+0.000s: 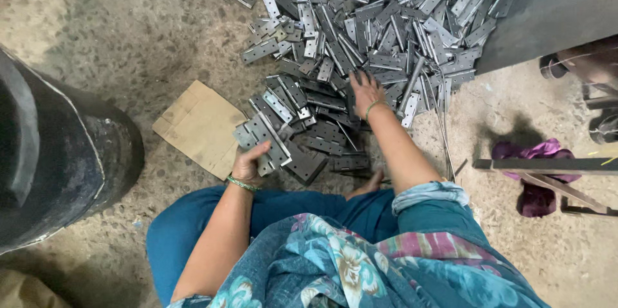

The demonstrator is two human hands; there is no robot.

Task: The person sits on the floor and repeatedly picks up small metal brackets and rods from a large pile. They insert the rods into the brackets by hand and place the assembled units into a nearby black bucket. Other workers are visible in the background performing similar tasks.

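Left hand (248, 165) clenched around a stack of grey metal hinges (262, 142), just above a cardboard sheet's (201, 125) edge. Right hand (365, 93) spread flat, fingers released, pressing on the hinge pile (360, 18) strewn over the concrete floor (129, 31). Black drum (58, 153) at far left.

1. Your left hand (248, 165) grips a stack of hinges (262, 140), dull grey metal, smooth with a faint sheen.
2. Your right hand (365, 92) rests on the hinge pile (373, 18), same matt steel.
3. The cardboard sheet (201, 126) looks brown and matt.
4. The concrete floor (129, 44) is rough and speckled.
5. A purple cloth (537, 173) lies crumpled.
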